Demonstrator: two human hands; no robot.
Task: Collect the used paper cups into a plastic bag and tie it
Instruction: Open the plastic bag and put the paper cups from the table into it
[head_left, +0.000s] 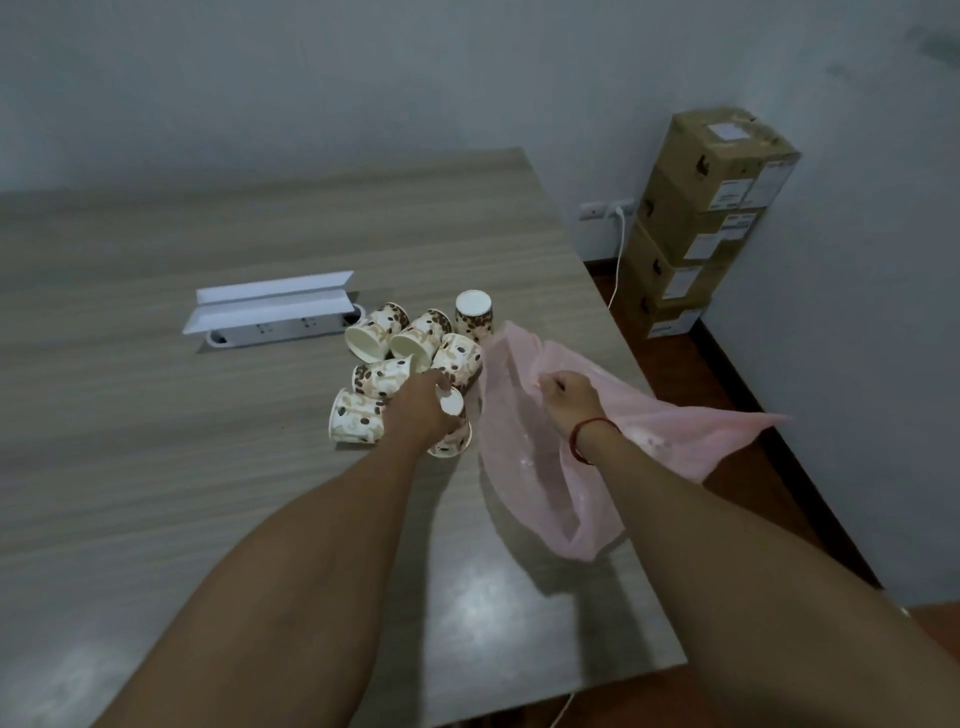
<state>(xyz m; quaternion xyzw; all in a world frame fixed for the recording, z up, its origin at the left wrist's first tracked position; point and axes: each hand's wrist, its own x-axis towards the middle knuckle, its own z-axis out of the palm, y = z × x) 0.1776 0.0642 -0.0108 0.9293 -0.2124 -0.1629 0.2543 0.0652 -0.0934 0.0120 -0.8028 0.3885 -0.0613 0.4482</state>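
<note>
Several paper cups (410, 343) printed with brown coffee beans lie in a heap on the wooden table (156, 441); one cup (474, 312) stands upside down at the back. My left hand (421, 410) grips an upside-down cup (451, 423) at the heap's near right edge. A thin pink plastic bag (524, 467) lies to the right of the cups, its mouth facing them. My right hand (566, 395) pinches the bag's upper rim and holds it up. A red string circles that wrist.
A white power strip (280, 330) under a folded white paper (270, 304) lies behind the cups on the left. The table's right edge runs close to the bag. Stacked cardboard boxes (701, 218) stand against the wall beyond, with a white cable (619, 260) plugged in beside them.
</note>
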